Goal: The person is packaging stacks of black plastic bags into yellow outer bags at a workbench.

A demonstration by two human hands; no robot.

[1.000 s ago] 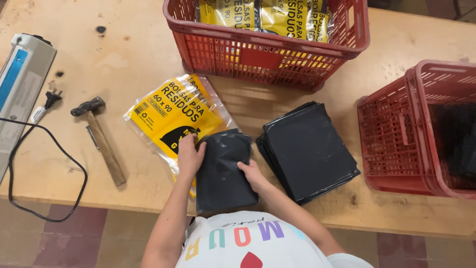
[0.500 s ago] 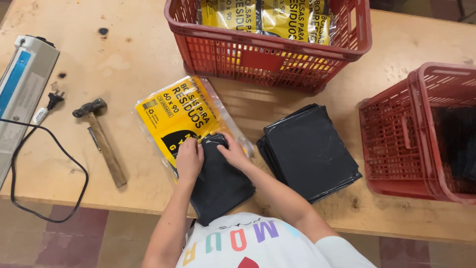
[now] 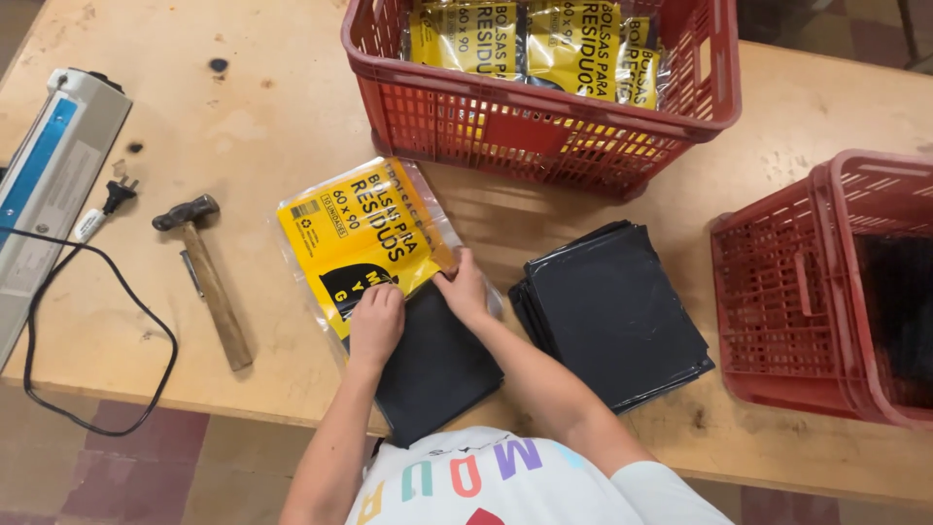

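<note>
With your left hand [image 3: 375, 321] curled shut on the folded black bag [image 3: 432, 365] and your right hand [image 3: 465, 289] pinching the yellow packet [image 3: 364, 238] lying at ten o'clock on the table [image 3: 262, 126], keep the mouth wide and the bag flat.

Left hand [image 3: 375, 325]: palm down, fingers curled loosely under, knuckles uppermost, wrist straight. Pressed flat against a surface beneath it.

Left forearm: bare, runs from the lower edge of the view up and slightly to the right toward the hand; elbow out of sight below.

Right hand [image 3: 464, 293]: palm down, fingers bent and bunched together, tips pointing up and to the left; thumb tucked out of sight.

Right forearm: bare, comes in from the lower right at a slant, crossing toward the centre; short pale sleeve at the upper arm.

Spacing: both hands lie just beside each other, not touching, right hand slightly farther from the body.
</note>
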